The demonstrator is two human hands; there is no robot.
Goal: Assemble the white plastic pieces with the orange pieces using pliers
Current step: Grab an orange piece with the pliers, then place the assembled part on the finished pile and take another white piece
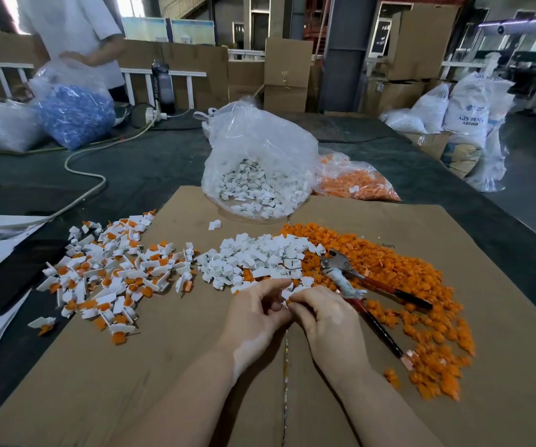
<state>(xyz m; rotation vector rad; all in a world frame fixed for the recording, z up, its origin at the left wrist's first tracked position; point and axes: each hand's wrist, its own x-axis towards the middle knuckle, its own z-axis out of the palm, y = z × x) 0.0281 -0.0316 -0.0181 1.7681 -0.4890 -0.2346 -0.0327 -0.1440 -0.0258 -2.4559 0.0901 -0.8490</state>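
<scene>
- A cardboard sheet (176,375) lies on the table (137,169).
- On the sheet, assembled pieces (108,272) lie left, loose white pieces (257,258) in the middle, orange pieces (418,304) right.
- Pliers (366,285) rest on the orange pieces.
- Both hands meet just before the white pieces.
- Two bags (260,162) sit behind the piles.

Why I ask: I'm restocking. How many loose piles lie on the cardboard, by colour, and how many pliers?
White pile: 1
Orange pile: 1
Mixed white-and-orange pile: 1
Pliers: 1
Total: 4
</scene>
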